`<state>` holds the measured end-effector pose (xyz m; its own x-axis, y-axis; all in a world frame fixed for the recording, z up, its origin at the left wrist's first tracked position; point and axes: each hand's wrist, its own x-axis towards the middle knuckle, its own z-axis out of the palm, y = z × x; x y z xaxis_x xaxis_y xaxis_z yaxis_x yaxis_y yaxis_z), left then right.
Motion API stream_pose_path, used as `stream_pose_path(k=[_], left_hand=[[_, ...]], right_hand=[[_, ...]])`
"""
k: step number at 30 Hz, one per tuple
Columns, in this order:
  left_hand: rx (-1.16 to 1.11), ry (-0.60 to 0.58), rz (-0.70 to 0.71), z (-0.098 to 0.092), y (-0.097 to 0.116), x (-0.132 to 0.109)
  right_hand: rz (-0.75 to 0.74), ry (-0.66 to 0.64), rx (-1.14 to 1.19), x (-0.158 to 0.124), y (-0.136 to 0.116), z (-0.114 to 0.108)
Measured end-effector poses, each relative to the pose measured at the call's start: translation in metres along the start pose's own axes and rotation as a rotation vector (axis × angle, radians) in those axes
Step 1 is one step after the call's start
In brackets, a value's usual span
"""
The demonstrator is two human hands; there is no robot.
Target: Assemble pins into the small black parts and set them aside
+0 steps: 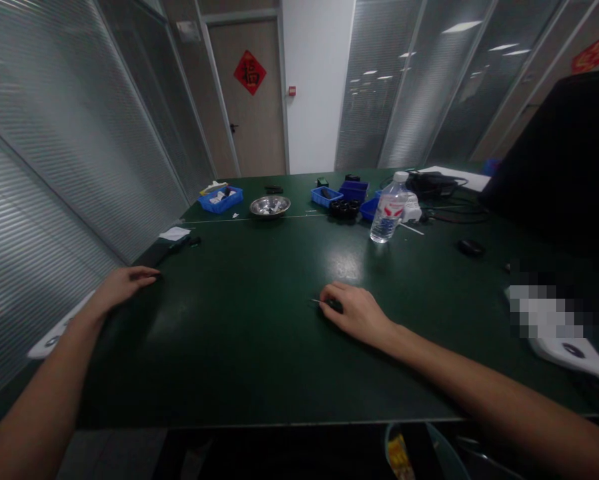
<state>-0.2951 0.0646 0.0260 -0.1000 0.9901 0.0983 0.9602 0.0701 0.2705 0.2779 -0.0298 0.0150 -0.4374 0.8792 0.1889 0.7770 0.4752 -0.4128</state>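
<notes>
My right hand (352, 310) rests on the green tabletop, its fingers wrapped round what looks like a small screwdriver (335, 305). A thin metal shaft points left from between the fingers, and part of the dark handle shows in the palm. Over at the table's left side, my left hand (124, 287) is closed, with thumb and fingers together. Something small and dark shows at its fingertips, too unclear to name. Beyond that hand lie a dark flat object (162, 252) and a white paper (175, 233).
At the back stand a blue basket (222, 202), a metal bowl (270, 212), a smaller blue basket (325, 199) and black round parts (344, 210). An upright water bottle (388, 210) is right of centre, near cables and a black mouse (470, 248). A dark monitor (559, 160) looms right.
</notes>
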Motion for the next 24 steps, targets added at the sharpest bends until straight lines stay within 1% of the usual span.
stream_pose_path(k=[3,5,9,12,14,19,24], left_hand=[[0.002,-0.053,-0.057,0.002,-0.002,-0.001],[0.033,-0.009,-0.073,0.004,-0.003,0.000],[0.041,0.046,-0.062,0.009,-0.007,-0.001],[0.061,0.083,-0.009,0.011,-0.010,-0.002],[0.076,0.088,0.023,0.011,-0.012,-0.002],[0.057,-0.054,0.009,0.010,-0.023,0.005],[0.047,-0.082,0.027,0.016,-0.039,0.015]], right_hand=[[0.006,-0.008,0.003,0.000,0.001,0.000],[0.003,-0.008,0.005,0.000,0.001,0.000],[-0.006,-0.001,0.002,0.000,0.002,0.001],[-0.009,0.002,0.005,0.000,0.002,0.001],[-0.011,0.004,0.006,0.000,0.002,0.001],[-0.017,0.013,0.000,-0.001,0.002,0.002],[-0.010,0.004,-0.001,0.000,0.003,0.002]])
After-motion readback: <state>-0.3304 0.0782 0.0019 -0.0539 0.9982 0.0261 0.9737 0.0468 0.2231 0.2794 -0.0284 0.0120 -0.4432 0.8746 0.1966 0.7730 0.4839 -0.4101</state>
